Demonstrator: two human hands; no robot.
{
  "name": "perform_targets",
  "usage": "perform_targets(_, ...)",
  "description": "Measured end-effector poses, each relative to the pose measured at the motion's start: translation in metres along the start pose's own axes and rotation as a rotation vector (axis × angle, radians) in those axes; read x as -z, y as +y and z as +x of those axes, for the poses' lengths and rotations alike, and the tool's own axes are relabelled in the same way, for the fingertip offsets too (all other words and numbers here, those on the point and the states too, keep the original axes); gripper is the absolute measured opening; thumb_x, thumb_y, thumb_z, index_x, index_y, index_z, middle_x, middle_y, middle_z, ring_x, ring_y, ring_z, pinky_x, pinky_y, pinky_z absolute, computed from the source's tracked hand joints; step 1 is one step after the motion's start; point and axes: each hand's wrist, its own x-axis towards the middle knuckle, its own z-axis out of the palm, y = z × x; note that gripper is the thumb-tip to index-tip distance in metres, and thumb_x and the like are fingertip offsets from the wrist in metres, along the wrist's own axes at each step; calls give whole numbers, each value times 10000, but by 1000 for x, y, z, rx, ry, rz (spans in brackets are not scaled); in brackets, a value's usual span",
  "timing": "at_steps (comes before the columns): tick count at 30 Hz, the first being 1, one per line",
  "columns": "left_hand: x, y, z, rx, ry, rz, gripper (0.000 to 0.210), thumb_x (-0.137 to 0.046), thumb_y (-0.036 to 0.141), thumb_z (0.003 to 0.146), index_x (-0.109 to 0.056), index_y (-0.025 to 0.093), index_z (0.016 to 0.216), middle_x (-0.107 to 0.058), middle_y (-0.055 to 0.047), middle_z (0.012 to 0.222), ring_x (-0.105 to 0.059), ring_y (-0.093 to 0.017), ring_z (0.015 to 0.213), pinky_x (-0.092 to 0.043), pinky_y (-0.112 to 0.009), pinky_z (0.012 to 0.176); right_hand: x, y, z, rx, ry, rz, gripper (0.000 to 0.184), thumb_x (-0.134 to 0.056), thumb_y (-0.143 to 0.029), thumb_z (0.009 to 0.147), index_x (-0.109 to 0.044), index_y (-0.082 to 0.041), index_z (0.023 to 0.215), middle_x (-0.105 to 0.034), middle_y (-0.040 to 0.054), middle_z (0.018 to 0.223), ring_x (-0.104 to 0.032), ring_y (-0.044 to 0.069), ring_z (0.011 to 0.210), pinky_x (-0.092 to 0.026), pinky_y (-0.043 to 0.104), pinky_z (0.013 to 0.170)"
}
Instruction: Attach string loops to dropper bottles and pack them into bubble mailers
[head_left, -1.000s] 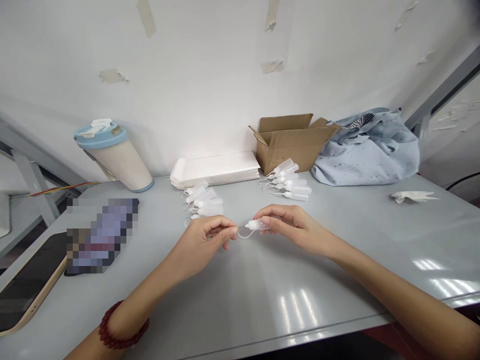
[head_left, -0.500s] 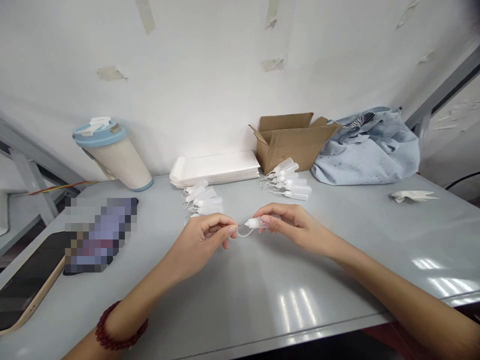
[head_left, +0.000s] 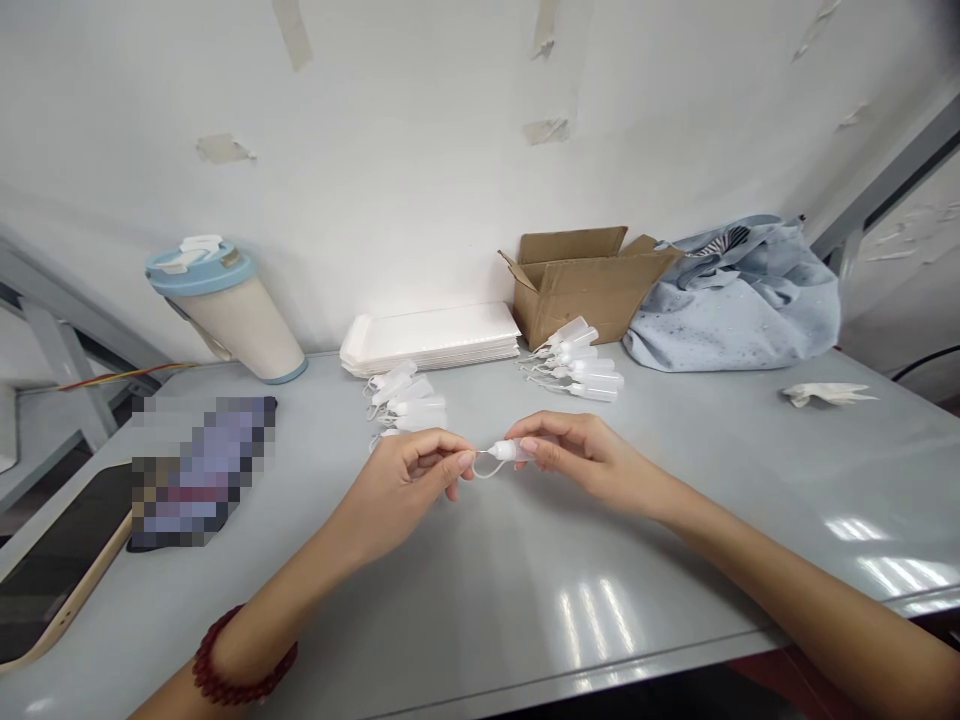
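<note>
My right hand (head_left: 574,450) is closed around a small needle-tip dropper bottle (head_left: 504,450), its white top pointing left. A thin metal needle runs from this top to the fingertips of my left hand (head_left: 427,475), which are pinched together. Below the needle, a thin white strap (head_left: 489,472) curves from the bottle's neck to the same fingertips; the cap at its end is mostly hidden by them. Beyond my left hand lie several similar bottles (head_left: 416,405), partly covered by it. Another group of bottles (head_left: 596,385) rests beyond my right hand.
A stack of white envelopes (head_left: 442,335) and an open cardboard box (head_left: 592,295) stand against the wall. Further right are a blue cloth bag (head_left: 742,310) and crumpled tissue (head_left: 825,393). A tumbler (head_left: 240,315), a pixelated item (head_left: 210,470) and a phone (head_left: 67,550) are left.
The bottle in my right hand has shifted very slightly left, and the fingers sit a little further forward on it. My left hand has barely moved.
</note>
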Motion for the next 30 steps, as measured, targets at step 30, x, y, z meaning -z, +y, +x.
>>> perform_targets(30,-12,-2,-4,-26,-25,137,216,-449,276,872,-624,190,777,-621,6,690,-551,-127,617,-409,-233,584,-15,6,1,115,58,-234,260,-436,-323,936,-648,-185,996,-682,19,837,-520,106,609,-398,229,577)
